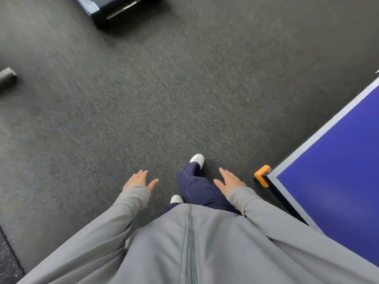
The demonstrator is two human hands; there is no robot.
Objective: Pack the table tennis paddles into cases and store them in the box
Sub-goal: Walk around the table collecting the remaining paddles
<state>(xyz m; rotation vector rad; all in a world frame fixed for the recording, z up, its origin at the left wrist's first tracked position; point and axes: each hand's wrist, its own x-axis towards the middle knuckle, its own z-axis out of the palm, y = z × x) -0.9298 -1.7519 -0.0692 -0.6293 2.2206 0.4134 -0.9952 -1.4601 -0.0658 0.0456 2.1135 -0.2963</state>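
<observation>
No paddles, cases or box show in this view. My left hand (139, 179) hangs over the dark carpet with fingers spread and nothing in it. My right hand (229, 179) is also empty with fingers apart, just left of the corner of the blue table tennis table (336, 181). Grey sleeves cover both arms. Below the hands are my dark blue trousers and white shoes, one foot ahead of the other.
An orange corner guard (262, 175) caps the table's near corner. A dark piece of equipment (114, 11) stands at the top, and a grey object (7, 75) lies at the left edge. Grey carpet (143, 89) fills the middle.
</observation>
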